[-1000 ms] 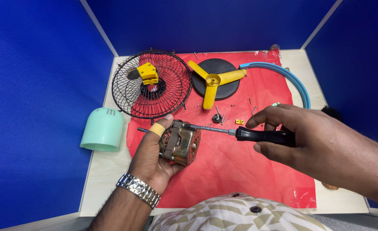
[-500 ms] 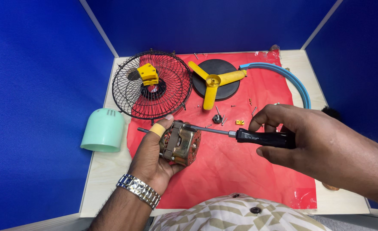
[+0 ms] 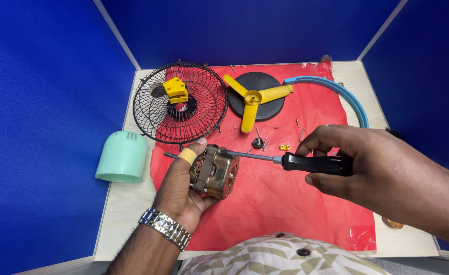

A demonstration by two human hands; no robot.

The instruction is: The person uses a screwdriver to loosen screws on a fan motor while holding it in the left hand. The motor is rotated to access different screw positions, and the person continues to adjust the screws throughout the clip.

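My left hand (image 3: 181,186) grips a small brass-coloured fan motor (image 3: 215,172) over a red mat (image 3: 280,203); a yellow bandage wraps the thumb and a metal watch sits on the wrist. My right hand (image 3: 372,165) holds a screwdriver (image 3: 313,163) by its black handle. The screwdriver's metal shaft runs left, and its tip rests on the top of the motor.
A black wire fan guard (image 3: 181,104) with a yellow part on it lies at the back left. A yellow three-blade propeller (image 3: 252,99) rests on a black round base. A mint-green motor cover (image 3: 122,157) lies left of the mat. A blue curved ring (image 3: 349,97) and loose screws lie nearby.
My right hand has shifted its grip slightly on the screwdriver handle, as if turning it. The motor and my left hand stay in place.
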